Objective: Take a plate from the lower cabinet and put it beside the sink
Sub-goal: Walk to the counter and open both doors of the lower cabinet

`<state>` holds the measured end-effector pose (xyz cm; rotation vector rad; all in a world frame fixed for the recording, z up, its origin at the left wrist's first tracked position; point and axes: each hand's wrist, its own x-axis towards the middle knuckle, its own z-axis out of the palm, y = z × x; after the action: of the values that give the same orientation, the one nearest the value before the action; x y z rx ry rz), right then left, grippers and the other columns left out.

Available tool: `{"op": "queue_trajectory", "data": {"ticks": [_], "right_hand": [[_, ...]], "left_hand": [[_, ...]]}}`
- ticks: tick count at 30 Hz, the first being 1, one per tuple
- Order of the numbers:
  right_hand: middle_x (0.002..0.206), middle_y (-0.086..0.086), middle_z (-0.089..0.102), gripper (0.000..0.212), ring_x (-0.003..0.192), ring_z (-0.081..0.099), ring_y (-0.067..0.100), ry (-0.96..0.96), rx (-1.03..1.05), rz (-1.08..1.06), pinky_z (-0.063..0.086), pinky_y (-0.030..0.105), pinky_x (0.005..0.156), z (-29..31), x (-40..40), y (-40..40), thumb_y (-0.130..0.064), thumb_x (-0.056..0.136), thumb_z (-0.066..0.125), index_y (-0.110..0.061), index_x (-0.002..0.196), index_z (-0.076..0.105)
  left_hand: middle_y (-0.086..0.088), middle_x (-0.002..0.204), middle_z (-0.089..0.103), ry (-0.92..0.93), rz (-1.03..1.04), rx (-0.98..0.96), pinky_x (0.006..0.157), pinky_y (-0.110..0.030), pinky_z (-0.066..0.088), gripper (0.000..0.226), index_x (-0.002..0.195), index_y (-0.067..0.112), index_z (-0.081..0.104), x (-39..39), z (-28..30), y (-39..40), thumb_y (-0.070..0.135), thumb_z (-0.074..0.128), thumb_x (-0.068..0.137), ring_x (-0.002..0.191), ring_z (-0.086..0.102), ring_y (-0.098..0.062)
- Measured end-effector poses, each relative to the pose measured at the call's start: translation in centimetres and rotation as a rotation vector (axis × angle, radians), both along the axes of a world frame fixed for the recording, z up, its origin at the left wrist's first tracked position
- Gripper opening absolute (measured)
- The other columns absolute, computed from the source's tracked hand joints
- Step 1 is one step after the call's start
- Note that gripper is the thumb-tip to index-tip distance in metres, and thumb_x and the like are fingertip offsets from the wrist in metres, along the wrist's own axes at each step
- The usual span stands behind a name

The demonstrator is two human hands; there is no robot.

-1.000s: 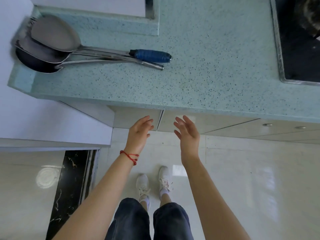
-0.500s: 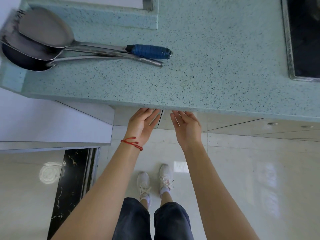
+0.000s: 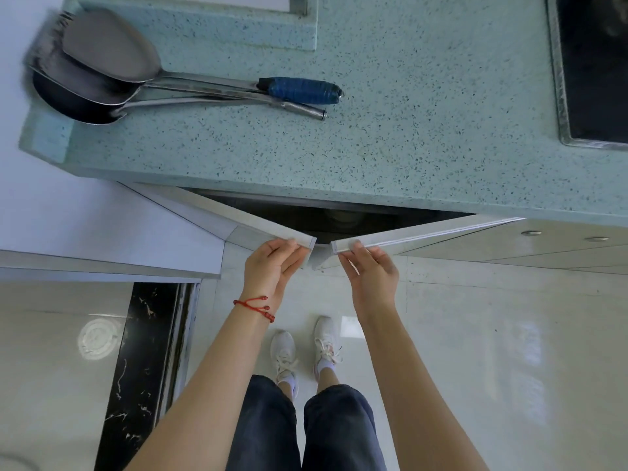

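Observation:
Below the speckled green countertop [image 3: 390, 130] the lower cabinet stands partly open. My left hand [image 3: 272, 266] grips the top edge of the left cabinet door [image 3: 238, 219]. My right hand [image 3: 370, 270] grips the top edge of the right cabinet door [image 3: 424, 234]. Both doors swing outward toward me, forming a V. Between them the cabinet interior [image 3: 323, 215] is dark, with a faint round shape inside that I cannot identify. No plate shows, and no sink is in view.
Two metal spatulas and a ladle [image 3: 112, 73] lie at the counter's left end, one with a blue-wrapped handle [image 3: 300, 90]. A black stove top [image 3: 598, 62] sits at the right. More cabinet fronts with round knobs [image 3: 531, 233] extend right. My feet stand on glossy floor tile [image 3: 492, 334].
My hands went from open in the air to the cabinet's top edge, then pulled both doors outward, exposing the dark interior.

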<state>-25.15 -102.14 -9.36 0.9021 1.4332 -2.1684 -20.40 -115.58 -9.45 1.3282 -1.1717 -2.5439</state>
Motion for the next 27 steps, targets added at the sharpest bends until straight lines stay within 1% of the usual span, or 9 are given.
{"op": "queue_trajectory", "data": {"ticks": [2,4,6,8,11,14,19,24,27], "right_hand": [[0.077,0.01,0.056,0.016,0.069,0.064,0.018,-0.007,0.127,0.03,0.059,0.027,0.075,0.1,0.9,0.3,-0.006,0.082,0.064,-0.007,0.076,0.05],[0.076,0.01,0.053,0.016,0.07,0.063,0.018,-0.003,0.216,0.057,0.059,0.025,0.072,0.2,1.8,0.9,-0.009,0.082,0.065,-0.007,0.075,0.05],[0.076,0.011,0.052,0.016,0.071,0.063,0.02,0.004,0.242,0.055,0.059,0.022,0.066,0.3,2.8,1.6,-0.008,0.081,0.066,-0.006,0.077,0.05],[0.077,0.012,0.051,0.016,0.071,0.062,0.021,0.008,0.261,0.053,0.059,0.02,0.062,0.4,3.8,2.5,-0.006,0.081,0.066,-0.005,0.078,0.05],[0.071,0.011,0.048,0.02,0.068,0.059,0.021,0.035,0.289,0.074,0.058,0.019,0.059,0.5,5.3,4.2,-0.004,0.08,0.065,-0.007,0.071,0.047],[0.069,0.01,0.046,0.019,0.068,0.058,0.021,0.066,0.307,0.115,0.056,0.018,0.057,0.6,6.6,5.8,-0.003,0.08,0.065,-0.007,0.071,0.048],[0.07,0.011,0.05,0.017,0.072,0.061,0.023,0.085,0.33,0.182,0.058,0.019,0.059,0.9,7.6,7.7,-0.003,0.081,0.065,-0.006,0.07,0.051],[0.066,0.009,0.046,0.015,0.067,0.059,0.021,0.113,0.314,0.231,0.057,0.018,0.058,1.2,8.8,10.2,-0.001,0.081,0.063,-0.003,0.072,0.052],[0.07,0.011,0.045,0.01,0.07,0.056,0.024,0.127,0.347,0.283,0.058,0.019,0.059,1.1,9.5,12.4,0.0,0.08,0.063,-0.001,0.078,0.053]], "left_hand": [[0.003,0.067,0.073,-0.025,-0.033,-0.05,0.075,-0.024,0.057,0.009,0.077,0.011,0.061,1.3,0.1,0.0,0.009,0.058,0.085,0.072,0.07,-0.013],[0.0,0.072,0.072,-0.057,-0.045,-0.089,0.074,-0.023,0.057,0.007,0.078,0.011,0.062,2.5,0.0,0.0,0.01,0.059,0.084,0.072,0.07,-0.013],[-0.006,0.079,0.069,-0.088,-0.047,-0.117,0.07,-0.02,0.058,0.006,0.078,0.011,0.062,3.5,-0.1,-0.1,0.011,0.06,0.083,0.069,0.069,-0.011],[-0.009,0.08,0.066,-0.107,-0.044,-0.141,0.063,-0.017,0.057,0.008,0.075,0.011,0.06,4.5,-0.2,-0.2,0.01,0.061,0.082,0.062,0.068,-0.008],[-0.004,0.068,0.069,-0.123,-0.046,-0.165,0.057,-0.015,0.054,0.012,0.07,0.012,0.06,6.4,-0.1,-0.5,0.009,0.063,0.081,0.058,0.067,-0.008],[0.004,0.054,0.07,-0.123,-0.054,-0.166,0.054,-0.014,0.053,0.012,0.07,0.012,0.06,8.2,0.1,-0.9,0.007,0.062,0.082,0.054,0.065,-0.007],[0.005,0.053,0.069,-0.156,-0.072,-0.21,0.054,-0.014,0.053,0.01,0.074,0.012,0.058,11.6,0.7,-1.9,0.007,0.062,0.082,0.052,0.065,-0.004],[0.01,0.046,0.066,-0.2,-0.039,-0.281,0.053,-0.012,0.052,0.014,0.071,0.013,0.057,14.7,1.7,-2.3,0.005,0.06,0.082,0.049,0.062,-0.002],[0.01,0.043,0.064,-0.221,-0.005,-0.3,0.049,-0.011,0.051,0.017,0.069,0.013,0.057,16.0,2.2,-2.5,0.004,0.06,0.082,0.046,0.059,-0.001]]}}
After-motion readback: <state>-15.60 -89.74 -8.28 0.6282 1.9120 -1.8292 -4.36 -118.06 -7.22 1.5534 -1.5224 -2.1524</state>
